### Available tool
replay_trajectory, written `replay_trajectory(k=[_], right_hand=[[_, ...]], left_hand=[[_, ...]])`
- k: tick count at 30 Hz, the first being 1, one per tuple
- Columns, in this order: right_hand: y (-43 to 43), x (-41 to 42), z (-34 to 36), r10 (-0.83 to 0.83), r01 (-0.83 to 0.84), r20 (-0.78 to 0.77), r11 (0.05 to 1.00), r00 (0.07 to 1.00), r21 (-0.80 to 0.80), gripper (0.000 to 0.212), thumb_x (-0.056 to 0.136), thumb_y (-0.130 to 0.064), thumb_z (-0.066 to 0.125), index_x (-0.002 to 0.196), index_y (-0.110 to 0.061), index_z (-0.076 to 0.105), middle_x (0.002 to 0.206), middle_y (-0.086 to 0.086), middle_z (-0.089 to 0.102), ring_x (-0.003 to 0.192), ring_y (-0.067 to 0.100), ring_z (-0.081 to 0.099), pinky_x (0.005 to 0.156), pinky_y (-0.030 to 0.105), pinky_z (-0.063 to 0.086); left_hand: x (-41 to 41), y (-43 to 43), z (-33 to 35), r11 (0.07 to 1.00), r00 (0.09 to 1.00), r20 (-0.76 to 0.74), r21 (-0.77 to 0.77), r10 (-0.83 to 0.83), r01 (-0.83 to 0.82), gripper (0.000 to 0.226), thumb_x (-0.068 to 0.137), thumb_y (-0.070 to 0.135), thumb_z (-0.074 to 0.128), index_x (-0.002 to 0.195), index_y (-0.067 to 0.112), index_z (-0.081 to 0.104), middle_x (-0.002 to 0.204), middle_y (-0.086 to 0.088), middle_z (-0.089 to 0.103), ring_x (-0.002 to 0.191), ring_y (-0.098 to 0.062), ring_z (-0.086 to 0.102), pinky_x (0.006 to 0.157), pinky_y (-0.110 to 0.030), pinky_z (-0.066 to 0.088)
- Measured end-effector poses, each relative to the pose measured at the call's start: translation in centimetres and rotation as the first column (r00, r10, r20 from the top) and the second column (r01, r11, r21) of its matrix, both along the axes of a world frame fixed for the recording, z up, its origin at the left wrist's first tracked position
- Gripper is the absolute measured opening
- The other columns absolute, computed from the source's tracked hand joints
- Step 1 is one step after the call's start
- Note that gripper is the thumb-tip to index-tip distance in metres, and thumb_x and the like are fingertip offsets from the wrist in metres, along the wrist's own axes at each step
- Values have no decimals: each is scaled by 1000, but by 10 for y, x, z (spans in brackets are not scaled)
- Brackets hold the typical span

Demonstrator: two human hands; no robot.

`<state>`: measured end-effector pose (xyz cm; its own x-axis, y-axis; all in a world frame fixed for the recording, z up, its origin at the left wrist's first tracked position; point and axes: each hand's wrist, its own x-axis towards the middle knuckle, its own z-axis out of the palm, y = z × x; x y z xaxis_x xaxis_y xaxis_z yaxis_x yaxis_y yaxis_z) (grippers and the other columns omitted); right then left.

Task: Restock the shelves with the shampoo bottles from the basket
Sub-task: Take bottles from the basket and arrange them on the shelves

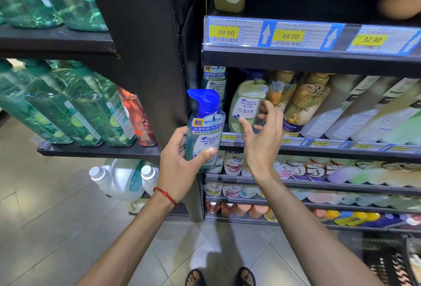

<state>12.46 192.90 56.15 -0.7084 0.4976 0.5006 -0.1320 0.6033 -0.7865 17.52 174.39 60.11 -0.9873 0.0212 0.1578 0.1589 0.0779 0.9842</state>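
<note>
In front of the shelf (296, 146), a blue-pump bottle (205, 131) is held upright in the left hand (180, 167), thumb across its lower label, just left of the shelf's edge. The right hand (262, 135) is spread wide, its fingertips (265, 104) touching a pale green bottle (247, 105) that stands tilted on the shelf beside gold Pantene bottles (303, 105). A matching blue-label bottle (214, 80) is seen at the shelf's left end. Part of the basket (387, 260) is seen on the floor, lower right.
</note>
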Motion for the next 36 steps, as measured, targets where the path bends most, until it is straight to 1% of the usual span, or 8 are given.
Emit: replay_trajectory(k=[5,13,16,19,22,27,31,36], right_hand=[[2,1,-5,40,-41,-23,999,999,-23,56,95,-11,74,145,-11,49,128,-1,51,108,15,57,83,37,60],[10,5,-10,53,-52,-27,998,998,20,47,99,-6,66,144,-8,52,128,5,54,106,12,58,85,19,55],[20,11,-7,101,-100,-39,995,994,16,39,100,-7,65,138,-9,58,128,5,55,104,13,62,87,23,57],[37,23,-5,147,-149,26,980,989,130,31,99,-15,67,130,-14,64,124,1,60,109,16,62,92,33,55],[59,36,0,201,-242,168,930,965,277,29,98,-21,67,127,-18,65,122,-4,63,115,16,59,93,38,52],[85,46,18,260,-364,270,800,927,477,42,92,-30,70,131,-16,62,124,-1,61,117,20,55,98,39,47],[95,45,25,274,-386,274,698,922,603,46,93,-37,66,132,-12,61,124,3,62,115,25,56,96,42,47],[98,39,-2,222,-491,460,607,860,625,56,98,-46,56,142,-11,55,129,5,61,115,30,56,99,44,46]], left_hand=[[-2,-1,-3,1000,1000,5,9,-6,6,42,82,5,82,117,15,63,111,8,75,105,-12,72,92,-30,58],[-1,-2,-7,999,999,3,19,-34,34,44,84,5,80,122,15,61,113,8,74,106,-12,71,92,-27,57],[0,3,-7,999,999,-11,-7,-35,35,44,86,7,79,125,17,60,115,8,73,108,-12,70,94,-32,57],[1,11,-10,999,999,-39,-34,-13,11,45,87,10,79,127,20,60,120,3,70,113,-18,68,99,-42,55],[4,23,-11,993,991,-124,-97,51,-63,48,83,20,81,126,31,63,120,2,62,118,-19,62,101,-40,52],[3,48,-1,977,975,-176,-137,137,-162,52,82,11,83,131,16,65,117,0,64,109,-1,61,90,-13,45],[-6,62,7,977,970,-166,-83,180,-196,55,82,12,83,133,13,62,123,3,69,112,-5,67,95,-23,52],[-21,65,6,963,959,-178,-115,220,-242,53,85,18,80,132,18,57,124,1,69,113,-15,68,99,-43,55]])
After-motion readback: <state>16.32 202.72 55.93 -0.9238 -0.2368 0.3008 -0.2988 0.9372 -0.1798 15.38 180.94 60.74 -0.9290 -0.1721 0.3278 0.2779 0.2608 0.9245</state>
